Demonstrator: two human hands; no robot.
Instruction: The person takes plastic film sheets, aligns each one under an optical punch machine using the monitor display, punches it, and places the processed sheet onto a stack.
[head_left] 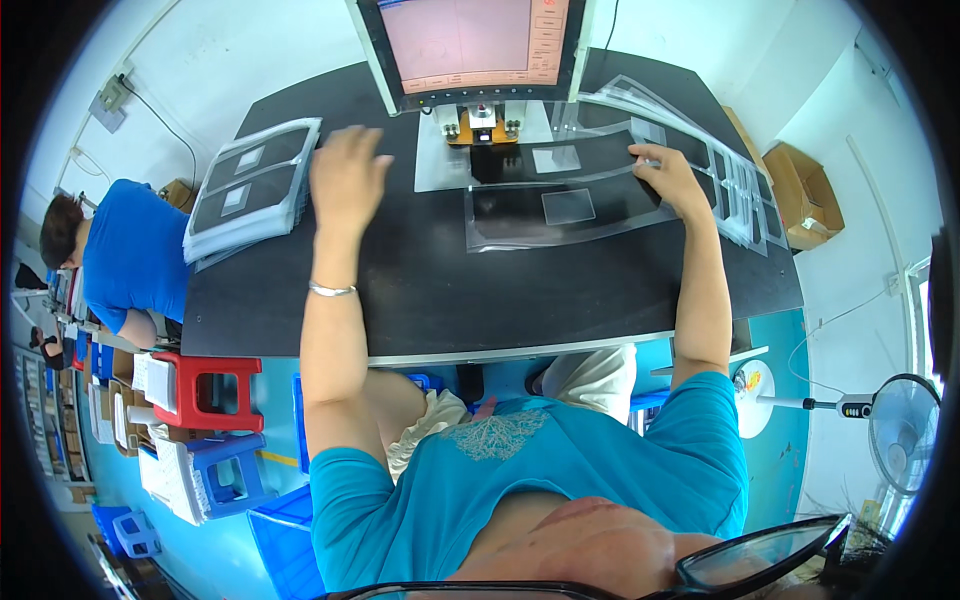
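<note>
Right hand (668, 178): thumb and forefinger pinching the right end of a clear sheet (525, 215). Left hand (345, 175): raised, fingers loosely extended (slightly blurred), near the left stack (250, 190) of similar sheets. Clear sheet: on the desk (430, 300), partly over a metal plate (440, 165). Beyond: small device (483, 125) below a monitor (470, 45). Far right: fanned sheets (745, 190), cardboard box (803, 195).
</note>
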